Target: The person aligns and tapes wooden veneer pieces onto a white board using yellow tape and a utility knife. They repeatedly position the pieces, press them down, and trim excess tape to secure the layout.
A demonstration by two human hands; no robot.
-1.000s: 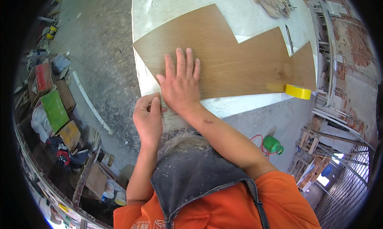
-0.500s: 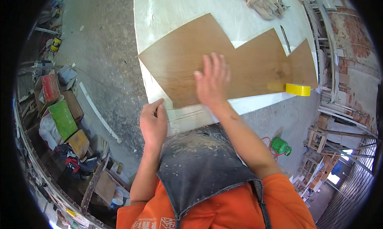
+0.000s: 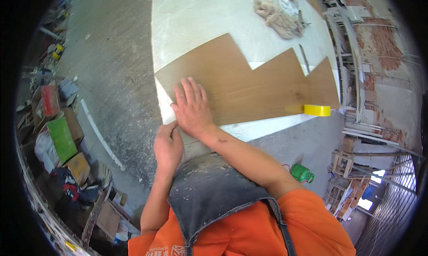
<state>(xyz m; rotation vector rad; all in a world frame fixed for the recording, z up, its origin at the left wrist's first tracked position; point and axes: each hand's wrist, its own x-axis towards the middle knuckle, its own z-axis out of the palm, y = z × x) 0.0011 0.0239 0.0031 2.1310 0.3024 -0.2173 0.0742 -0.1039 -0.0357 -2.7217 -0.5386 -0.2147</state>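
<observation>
Pressing flat with fingers spread, the right hand [image 3: 192, 109] pins the brown veneer sheet's [image 3: 249, 84] near-left corner on the white counter [image 3: 200, 19]; the left hand [image 3: 167, 146], fingers curled, touches that corner's edge, the sheet's long axis running rightward toward the yellow tape roll [image 3: 317, 110].

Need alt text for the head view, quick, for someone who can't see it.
The right hand presses flat on a brown zigzag-edged wood veneer sheet lying on a white worktable, while the left hand grips the sheet's near corner. A yellow tape roll sits at the table's edge.
</observation>
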